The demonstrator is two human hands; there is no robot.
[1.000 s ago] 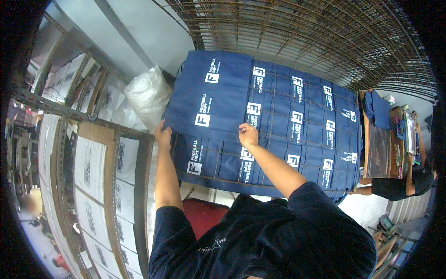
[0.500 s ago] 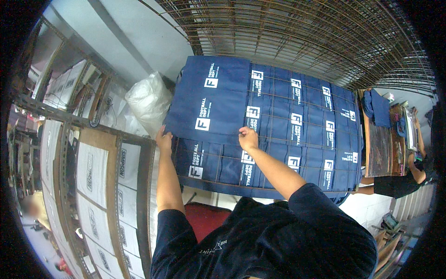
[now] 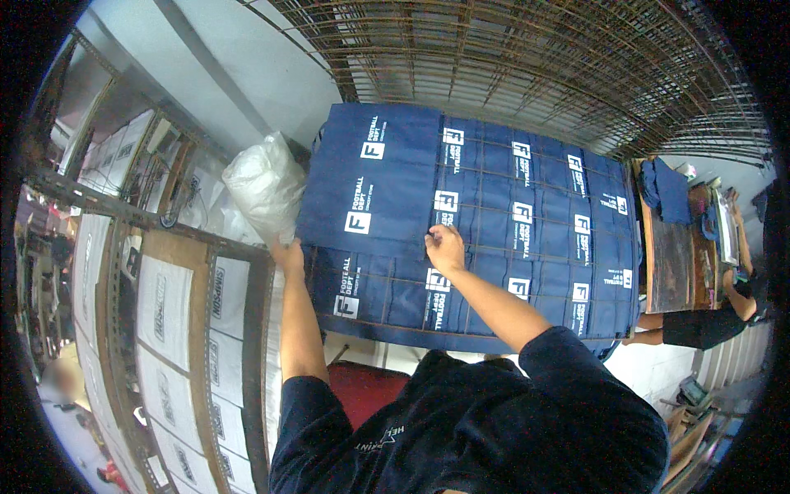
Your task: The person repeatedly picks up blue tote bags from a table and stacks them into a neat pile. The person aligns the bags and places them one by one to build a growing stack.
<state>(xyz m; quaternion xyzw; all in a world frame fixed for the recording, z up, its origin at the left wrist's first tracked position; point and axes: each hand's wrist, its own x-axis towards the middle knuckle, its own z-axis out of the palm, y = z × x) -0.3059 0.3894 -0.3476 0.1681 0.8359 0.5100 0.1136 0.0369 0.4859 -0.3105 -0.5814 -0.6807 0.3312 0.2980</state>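
A flat navy-blue fabric panel with white prints lies over the left end of a wire rack, on top of other panels. At its near left corner is my left hand, thumb and fingers closed on the edge. My right hand is by the panel's near right corner, its fingers bent and loosely parted, with a gap beside the thumb. Similar navy-blue panels cover the rest of the rack in overlapping rows, with thin wires of the rack showing across them.
Raised wire racks slant over the far side. White plastic bags bulge at the left, near shelving with white cartons. To the right, another person works at a wooden table. A red seat is below me.
The panel's near edge has settled flatter on the rack. My right hand's fingers have loosened from a tight pinch, and my left hand has moved slightly nearer to me.
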